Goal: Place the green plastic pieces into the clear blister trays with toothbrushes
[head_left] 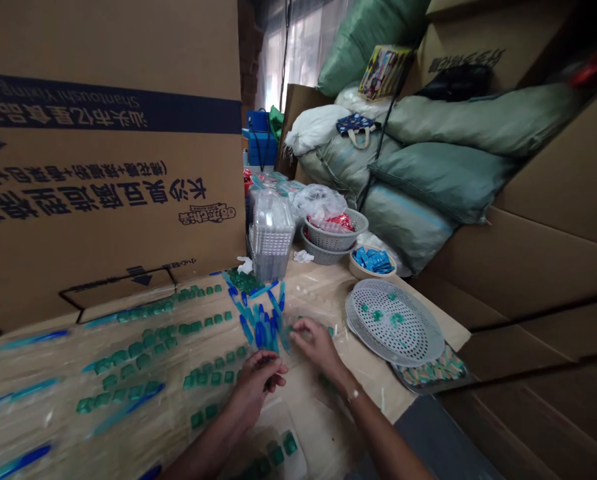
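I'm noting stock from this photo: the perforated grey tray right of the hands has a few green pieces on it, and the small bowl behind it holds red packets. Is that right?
Not quite: the small bowl holds blue packets, not red ones, as the head view shows. The perforated grey tray does have a few green pieces on it.

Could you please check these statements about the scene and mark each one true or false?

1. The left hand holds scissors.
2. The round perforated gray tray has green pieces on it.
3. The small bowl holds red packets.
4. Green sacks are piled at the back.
1. False: the left hand curls beside the blue sticks, and no scissors show.
2. True: the round perforated gray tray has green pieces on it.
3. False: the small bowl holds blue packets.
4. True: green sacks are piled there.
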